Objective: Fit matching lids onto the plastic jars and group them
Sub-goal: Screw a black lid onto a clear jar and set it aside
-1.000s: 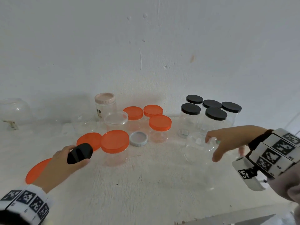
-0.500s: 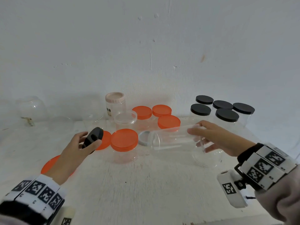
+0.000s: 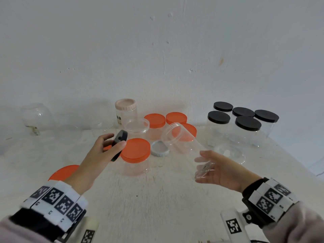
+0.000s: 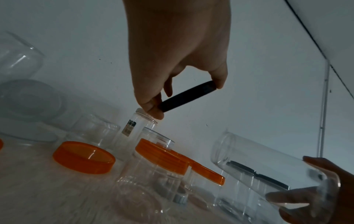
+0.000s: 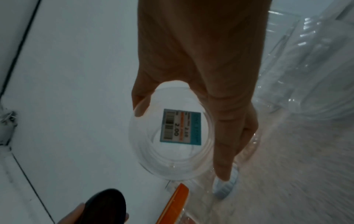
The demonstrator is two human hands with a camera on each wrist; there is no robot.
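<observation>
My left hand (image 3: 105, 151) pinches a black lid (image 3: 120, 144) by its rim, tilted on edge above the table; the left wrist view shows the black lid (image 4: 188, 96) between thumb and fingers. My right hand (image 3: 219, 168) grips the base of a clear lidless jar (image 3: 184, 142), held tilted in the air with its open mouth pointing up and left toward the lid. In the right wrist view the clear jar (image 5: 172, 133) shows a price label on its bottom. Lid and jar mouth are apart.
Several black-lidded jars (image 3: 245, 127) stand at the back right. Several orange-lidded jars (image 3: 135, 151) sit in the middle, with loose orange lids (image 3: 64, 171) at the left. A grey-white lid (image 3: 159, 148), a pink-lidded jar (image 3: 125, 109) and clear glassware (image 3: 36, 116) stand near the wall.
My right hand has lifted the clear jar off the table and tilted it, mouth toward the left. My left hand has carried the black lid up and to the right, closer to the jar.
</observation>
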